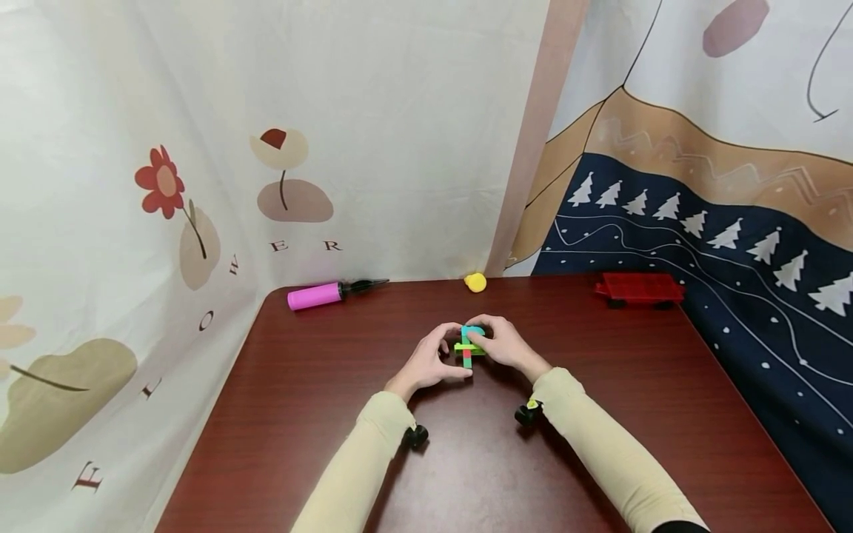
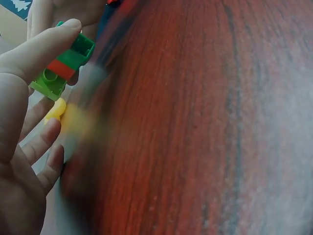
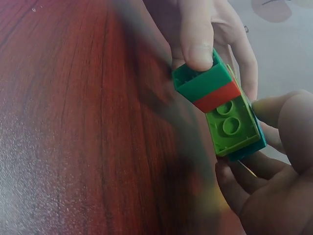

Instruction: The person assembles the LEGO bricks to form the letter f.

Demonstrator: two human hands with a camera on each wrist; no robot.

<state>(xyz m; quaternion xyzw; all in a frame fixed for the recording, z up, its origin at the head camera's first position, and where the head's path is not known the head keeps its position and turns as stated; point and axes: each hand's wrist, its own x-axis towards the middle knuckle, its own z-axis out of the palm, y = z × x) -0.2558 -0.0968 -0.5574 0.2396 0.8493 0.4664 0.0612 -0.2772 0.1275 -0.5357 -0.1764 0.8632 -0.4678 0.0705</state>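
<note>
A small stack of toy building bricks (image 1: 467, 353) is held up between both hands above the table. It has a blue part on top, a lime-green brick, a red layer and a green brick at the bottom. My left hand (image 1: 429, 359) holds the stack from the left, its thumb on the hollow end of the green brick (image 3: 208, 83). From the other side my right hand (image 1: 509, 344) pinches the stack near the blue and lime-green end. The round tubes under the lime-green brick (image 3: 234, 125) show in the right wrist view.
Along the back edge of the dark red-brown table (image 1: 300, 444) lie a pink hand pump (image 1: 315, 296) with a black nozzle, a small yellow rounded object (image 1: 475, 282) and a red toy wagon (image 1: 640, 289). Printed cloths (image 1: 400, 111) hang behind.
</note>
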